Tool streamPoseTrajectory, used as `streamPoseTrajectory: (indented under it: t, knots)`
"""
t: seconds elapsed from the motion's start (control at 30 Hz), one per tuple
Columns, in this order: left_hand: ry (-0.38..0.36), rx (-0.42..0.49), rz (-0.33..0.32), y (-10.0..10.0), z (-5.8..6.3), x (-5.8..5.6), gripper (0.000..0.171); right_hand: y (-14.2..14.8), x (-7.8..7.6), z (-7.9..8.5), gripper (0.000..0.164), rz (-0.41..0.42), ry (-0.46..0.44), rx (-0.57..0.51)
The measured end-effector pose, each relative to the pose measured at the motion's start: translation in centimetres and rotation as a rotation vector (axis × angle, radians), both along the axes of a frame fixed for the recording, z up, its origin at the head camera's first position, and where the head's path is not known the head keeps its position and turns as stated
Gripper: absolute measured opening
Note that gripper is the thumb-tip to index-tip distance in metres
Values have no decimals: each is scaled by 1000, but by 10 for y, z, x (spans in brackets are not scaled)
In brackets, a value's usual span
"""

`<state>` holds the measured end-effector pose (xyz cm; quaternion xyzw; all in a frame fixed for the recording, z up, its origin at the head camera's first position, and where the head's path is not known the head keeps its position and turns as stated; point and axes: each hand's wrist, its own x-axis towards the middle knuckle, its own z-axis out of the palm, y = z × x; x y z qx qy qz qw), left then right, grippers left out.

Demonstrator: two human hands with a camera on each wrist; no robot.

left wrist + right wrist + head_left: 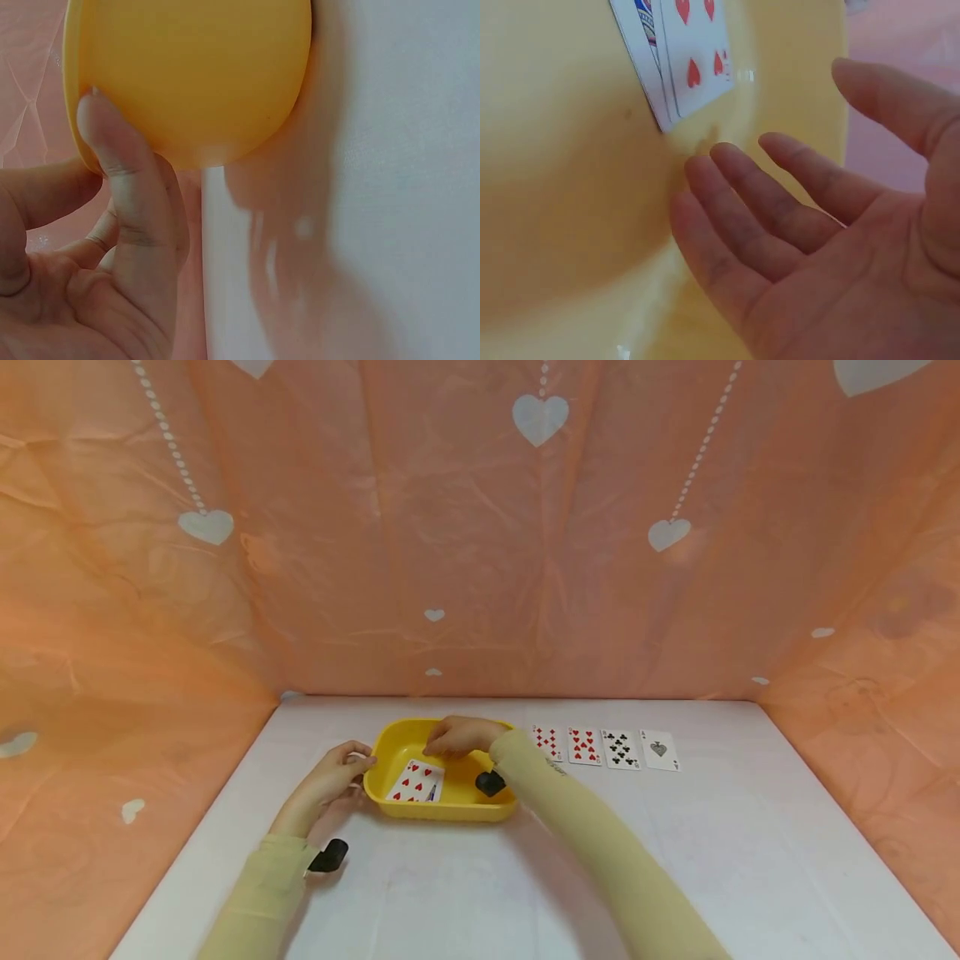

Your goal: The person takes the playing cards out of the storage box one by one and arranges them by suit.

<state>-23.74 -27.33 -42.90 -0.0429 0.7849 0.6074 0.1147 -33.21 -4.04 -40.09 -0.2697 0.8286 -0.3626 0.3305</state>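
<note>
A yellow plastic basin [450,812] stands on the white table. My left hand [327,781] pinches its left rim between thumb and fingers; the left wrist view shows the fingertips at the basin wall [202,75]. Over the inside of the basin reaches my right hand [463,735], its fingers spread and slightly bent with nothing between them in the right wrist view. Just beyond those fingertips lies a small stack of playing cards [697,60] on the basin floor. A hearts card [415,779] is on top, and part of a face card peeks out beneath it.
To the right of the basin lie face-up cards in a row: a diamonds card [547,743], a hearts card [584,747], a clubs card [621,749] and an ace of spades [659,750]. Behind the table hangs an orange cloth [480,568] with white hearts.
</note>
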Motion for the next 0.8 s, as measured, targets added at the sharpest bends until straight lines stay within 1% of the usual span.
streamPoseTrajectory:
  t: [0.2, 0.4, 0.47, 0.6, 0.7, 0.8]
  knots:
    - [1, -11, 1, -1, 1, 0, 30, -10, -2, -10, 33, 15, 13, 32]
    - [4, -19, 2, -1, -1, 0, 29, -14, 1, -14, 39, 32, -26, 34]
    - [9, -27, 5, -1, -1, -1, 29, -14, 3, -13, 40, 39, -11, 60]
    - [16, -52, 7, 0, -1, -1, 29, -13, 7, -10, 41, 57, 64, 126]
    - [12, -62, 17, 0, -1, 0, 29, -13, 9, -9, 36, 60, 52, 121]
    - [9, -62, 23, 1, -1, 0, 28, -13, 10, -9, 30, 38, 30, 108]
